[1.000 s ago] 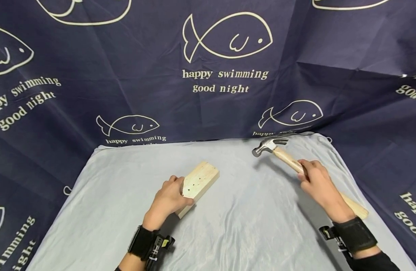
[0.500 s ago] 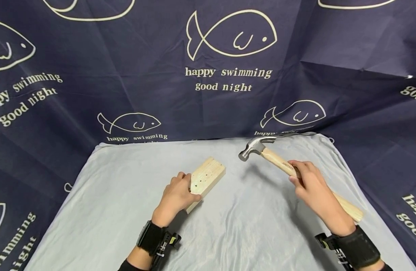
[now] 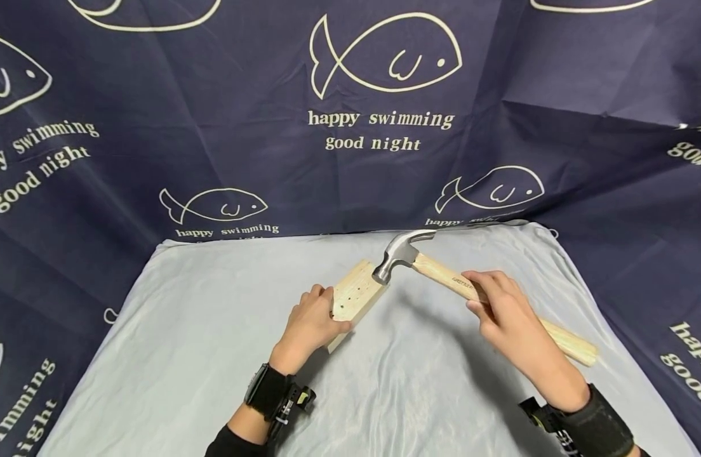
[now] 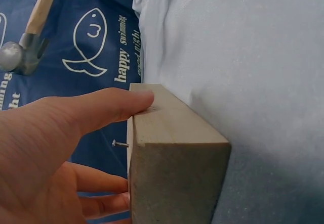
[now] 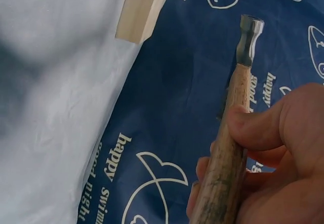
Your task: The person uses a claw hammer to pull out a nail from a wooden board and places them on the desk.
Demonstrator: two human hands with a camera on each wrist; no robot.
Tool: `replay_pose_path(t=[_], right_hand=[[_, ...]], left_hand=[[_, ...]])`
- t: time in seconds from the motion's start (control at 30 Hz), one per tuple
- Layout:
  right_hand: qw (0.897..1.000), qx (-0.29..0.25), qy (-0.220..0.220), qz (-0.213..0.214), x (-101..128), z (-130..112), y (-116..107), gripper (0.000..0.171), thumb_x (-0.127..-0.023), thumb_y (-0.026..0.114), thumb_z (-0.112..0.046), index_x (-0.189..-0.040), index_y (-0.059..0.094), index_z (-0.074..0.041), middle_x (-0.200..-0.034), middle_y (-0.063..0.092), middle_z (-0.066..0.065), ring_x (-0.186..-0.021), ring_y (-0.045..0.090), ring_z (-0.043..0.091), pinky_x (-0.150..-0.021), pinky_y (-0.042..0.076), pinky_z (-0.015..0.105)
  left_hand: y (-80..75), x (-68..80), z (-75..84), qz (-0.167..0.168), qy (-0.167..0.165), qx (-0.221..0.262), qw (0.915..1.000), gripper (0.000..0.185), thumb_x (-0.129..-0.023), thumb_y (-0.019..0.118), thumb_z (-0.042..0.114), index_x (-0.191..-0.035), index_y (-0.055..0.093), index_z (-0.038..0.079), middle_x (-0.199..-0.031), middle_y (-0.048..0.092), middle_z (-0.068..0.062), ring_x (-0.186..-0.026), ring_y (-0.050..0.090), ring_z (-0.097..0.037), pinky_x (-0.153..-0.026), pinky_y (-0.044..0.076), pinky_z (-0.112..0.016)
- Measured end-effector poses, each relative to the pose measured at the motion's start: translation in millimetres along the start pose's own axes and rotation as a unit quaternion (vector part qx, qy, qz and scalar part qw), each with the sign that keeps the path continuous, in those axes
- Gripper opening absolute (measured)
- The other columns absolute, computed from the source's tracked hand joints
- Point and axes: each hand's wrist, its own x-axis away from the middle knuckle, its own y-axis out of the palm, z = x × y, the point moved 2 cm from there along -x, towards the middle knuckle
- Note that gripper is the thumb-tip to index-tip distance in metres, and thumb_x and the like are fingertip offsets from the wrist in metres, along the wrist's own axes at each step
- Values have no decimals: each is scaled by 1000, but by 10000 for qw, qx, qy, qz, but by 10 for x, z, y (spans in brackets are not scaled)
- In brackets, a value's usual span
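Hammer (image 3: 442, 276) gripped in right hand (image 3: 507, 317), left hand (image 3: 313, 324) steadying wood block (image 3: 356, 298)

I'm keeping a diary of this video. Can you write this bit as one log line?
left hand: holds wood block | right hand: grips hammer | hammer head: above block | small nail: sticks out of block | surface: grey cloth

The dark blue backdrop cloth (image 3: 350, 127) carries the printed words "happy swimming good night" in cream letters, repeated under each outlined fish (partly cut off at the edges). A small dark print runs along the hammer handle (image 3: 465, 287), too small to read.
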Motion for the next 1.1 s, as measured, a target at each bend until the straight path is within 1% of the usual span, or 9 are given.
replay_pose_path(t=[0.17,0.3,0.5,0.6,0.7,0.87,0.97,1.03,1.1], right_hand=[[10000,-34,-46,76,-1,-68,-8,51,-87,74,4,-135,60,-5,-102,61,4,-92,48,20,-81,33,29],[9999,-119,-45,49,-2,-102,-5,50,-87,74,3,-135,61,-7,-107,63,2,-94,50,18,-82,36,31],[9997,-159,-168,107,-1,-131,15,51,-86,75,4,-134,61,-7,-109,65,4,-97,53,21,-85,38,40],[9997,-167,-177,57,3,-144,24,52,-86,75,4,-135,61,-8,-113,65,5,-102,56,24,-85,38,45],[9998,-155,-141,-36,-1,-164,32,53,-87,74,3,-137,60,-9,-118,66,6,-108,57,27,-85,39,46],[9997,-99,-215,-108,-1,-195,34,50,-89,73,0,-137,60,-9,-124,66,6,-111,57,27,-86,39,44],[9992,-101,-388,-9,11,-219,43,49,-90,74,-1,-136,61,-10,-125,66,4,-111,57,23,-88,39,42],[9985,-122,-524,83,17,-235,56,50,-89,75,-1,-136,62,-10,-126,66,3,-111,58,22,-89,38,40],[9976,-137,-655,154,16,-251,69,50,-89,75,-1,-136,62,-10,-125,66,3,-111,58,21,-89,38,38]], left_hand=[[13,-48,-2,0,99,28,9999,77,-75,86,43,-136,61,4,-117,60,-11,-100,56,-30,-76,50,-43],[34,-94,3,-64,151,88,9998,88,-77,85,45,-146,53,1,-127,59,-14,-110,57,-33,-87,51,-49],[30,-102,-42,-338,371,648,9966,96,-84,81,49,-154,40,-2,-143,55,-21,-126,54,-39,-104,48,-55],[-23,-95,-96,-539,443,1239,9898,88,-93,74,46,-155,37,-3,-149,52,-24,-135,53,-38,-112,45,-52],[-112,-98,-132,-605,517,1764,9811,69,-103,62,37,-154,39,-3,-149,54,-23,-134,57,-36,-113,46,-50],[-297,-117,-78,-86,776,2263,9709,46,-110,47,30,-148,52,4,-146,60,-14,-132,60,-32,-112,48,-47],[-351,-103,11,188,842,2978,9507,44,-110,47,33,-145,57,9,-140,64,-10,-125,66,-29,-106,53,-43],[-365,-78,90,70,765,3689,9263,44,-109,49,35,-144,58,11,-137,66,-10,-119,69,-28,-102,56,-40],[-371,-56,167,-192,649,4476,8917,45,-108,51,35,-145,57,10,-136,66,-12,-116,69,-24,-100,57,-36]])
